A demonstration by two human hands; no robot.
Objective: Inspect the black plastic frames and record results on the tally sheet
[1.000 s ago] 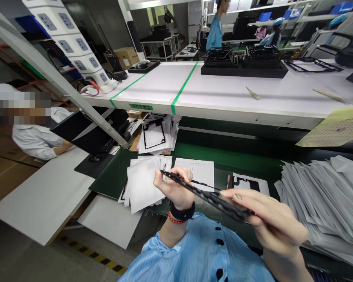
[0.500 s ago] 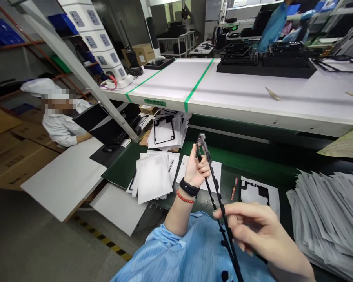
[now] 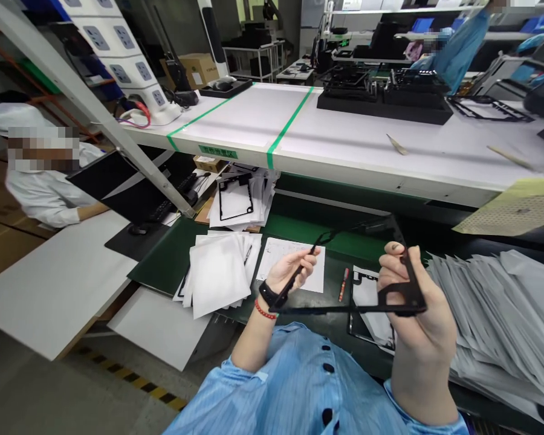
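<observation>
A long white bench [image 3: 344, 142] runs across the back, with green tape lines on it. A flat black tray [image 3: 385, 107] sits on top of it, far from the hands. Under the bench lies a dark green mat [image 3: 358, 241]. On the right of the mat there is a big messy pile of grey sheets [image 3: 503, 320]. On the left lies a white board [image 3: 49, 284], and a person in a white coat [image 3: 45, 196] leans over it. A smaller stack of white sheets [image 3: 217, 272] lies on the mat, just left of the hands.

The person in the blue coat holds a thin black frame [image 3: 335, 310] up in the air. It hangs above the green mat, in front of the person's chest, and it touches nothing but the two hands. It is tipped so that its far edge is higher.

The right hand [image 3: 428, 329] grips the near right corner of the frame, with the thumb pressed on top. The left hand [image 3: 292, 269] pinches the left side bar between the fingers and thumb.

Under the frame, a sheet of paper with writing [image 3: 283, 257] lies flat on the mat. A red pen [image 3: 343, 284] lies just beside it. On the left wrist sit a black band [image 3: 268, 295] and a red bead bracelet [image 3: 263, 311].
</observation>
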